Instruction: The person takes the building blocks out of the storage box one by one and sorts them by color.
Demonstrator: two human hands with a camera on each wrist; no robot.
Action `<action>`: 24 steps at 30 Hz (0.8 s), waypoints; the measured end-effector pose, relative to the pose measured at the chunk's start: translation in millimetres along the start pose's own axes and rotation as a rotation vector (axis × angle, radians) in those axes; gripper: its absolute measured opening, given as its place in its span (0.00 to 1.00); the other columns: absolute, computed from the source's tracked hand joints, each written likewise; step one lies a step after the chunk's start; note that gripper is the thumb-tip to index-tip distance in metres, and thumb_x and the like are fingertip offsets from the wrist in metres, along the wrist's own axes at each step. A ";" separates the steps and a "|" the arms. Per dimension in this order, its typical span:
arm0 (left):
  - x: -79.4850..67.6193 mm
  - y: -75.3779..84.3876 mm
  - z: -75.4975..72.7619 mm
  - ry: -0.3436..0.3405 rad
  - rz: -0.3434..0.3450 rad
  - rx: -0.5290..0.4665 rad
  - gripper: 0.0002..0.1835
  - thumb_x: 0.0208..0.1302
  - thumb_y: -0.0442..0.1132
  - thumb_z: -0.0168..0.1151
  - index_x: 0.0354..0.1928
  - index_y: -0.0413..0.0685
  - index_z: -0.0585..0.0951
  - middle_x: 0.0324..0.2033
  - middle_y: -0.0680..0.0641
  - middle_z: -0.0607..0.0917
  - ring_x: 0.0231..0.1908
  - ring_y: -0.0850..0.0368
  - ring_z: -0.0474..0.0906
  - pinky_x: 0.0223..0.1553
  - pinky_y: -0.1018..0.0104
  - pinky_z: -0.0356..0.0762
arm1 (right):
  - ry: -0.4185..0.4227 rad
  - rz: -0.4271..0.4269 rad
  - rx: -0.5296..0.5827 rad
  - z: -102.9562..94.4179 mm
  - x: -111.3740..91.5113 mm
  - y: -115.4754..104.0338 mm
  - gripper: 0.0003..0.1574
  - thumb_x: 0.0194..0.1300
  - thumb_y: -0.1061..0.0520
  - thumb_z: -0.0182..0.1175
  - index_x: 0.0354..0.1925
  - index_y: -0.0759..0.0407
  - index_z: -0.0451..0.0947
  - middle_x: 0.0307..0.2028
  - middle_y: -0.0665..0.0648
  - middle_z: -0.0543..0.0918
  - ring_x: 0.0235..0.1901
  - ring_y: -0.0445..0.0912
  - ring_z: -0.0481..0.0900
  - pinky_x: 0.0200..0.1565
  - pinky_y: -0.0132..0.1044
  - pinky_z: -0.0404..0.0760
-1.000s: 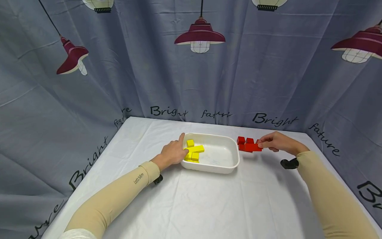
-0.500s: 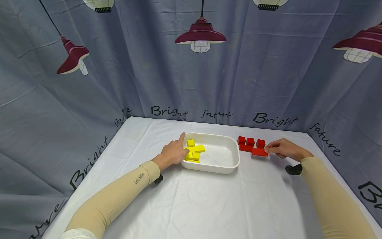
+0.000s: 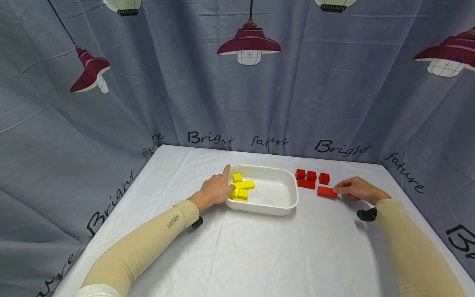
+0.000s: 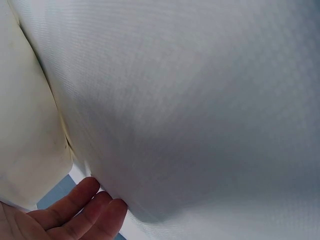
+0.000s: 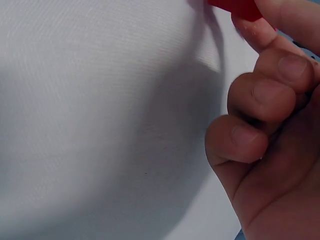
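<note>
In the head view, my left hand holds the left end of a white plastic tray, its index finger straight along the rim and the thumb over the wall. The left wrist view has fingers of that hand beside the tray's outer wall. Several yellow blocks lie inside the tray's left part. My right hand pinches one end of a long red block between thumb and index finger, low over the table. Its other fingers are curled in the right wrist view, where only a corner of the block shows.
Right of the tray stand three red cubes in a row, with another long red block in front of them. A white cloth covers the table. Behind it hangs a grey-blue curtain printed with lamps.
My right hand has drawn the long red block to the right and toward me, away from the other red blocks, and lowered it. The left hand and tray have stayed put.
</note>
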State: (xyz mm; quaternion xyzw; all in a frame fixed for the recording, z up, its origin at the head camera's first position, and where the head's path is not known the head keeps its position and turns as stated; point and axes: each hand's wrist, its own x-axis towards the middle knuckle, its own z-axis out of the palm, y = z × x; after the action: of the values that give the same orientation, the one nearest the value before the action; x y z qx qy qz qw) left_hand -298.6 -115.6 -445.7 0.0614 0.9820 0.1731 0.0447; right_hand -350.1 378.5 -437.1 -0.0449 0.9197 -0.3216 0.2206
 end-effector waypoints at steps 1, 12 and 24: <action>-0.2 0.0 -0.1 0.000 0.000 -0.002 0.43 0.69 0.53 0.49 0.80 0.51 0.45 0.60 0.38 0.80 0.56 0.46 0.80 0.50 0.47 0.79 | 0.008 0.008 -0.004 0.8 0.8 1.0 0.34 0.68 0.41 0.64 0.59 0.67 0.78 0.19 0.50 0.67 0.22 0.45 0.66 0.29 0.37 0.65; -2.3 0.8 -1.5 -0.002 -0.006 -0.004 0.43 0.69 0.53 0.50 0.81 0.51 0.45 0.61 0.38 0.79 0.57 0.45 0.79 0.52 0.47 0.78 | 0.129 0.061 -0.090 5.6 5.2 5.8 0.31 0.67 0.42 0.64 0.56 0.65 0.80 0.38 0.57 0.77 0.41 0.51 0.70 0.37 0.38 0.72; -0.9 1.5 -1.3 -0.005 -0.011 0.001 0.43 0.69 0.53 0.50 0.80 0.51 0.45 0.61 0.39 0.80 0.56 0.47 0.80 0.50 0.47 0.79 | 0.085 0.059 -0.035 11.0 -0.5 -0.6 0.36 0.61 0.43 0.69 0.61 0.61 0.78 0.32 0.54 0.74 0.35 0.50 0.70 0.34 0.39 0.69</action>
State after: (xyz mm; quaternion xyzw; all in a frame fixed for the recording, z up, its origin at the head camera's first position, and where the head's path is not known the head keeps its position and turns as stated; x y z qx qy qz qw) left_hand -297.8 -114.8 -444.0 0.0563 0.9823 0.1720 0.0481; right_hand -344.9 371.8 -444.1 -0.0078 0.9347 -0.3002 0.1901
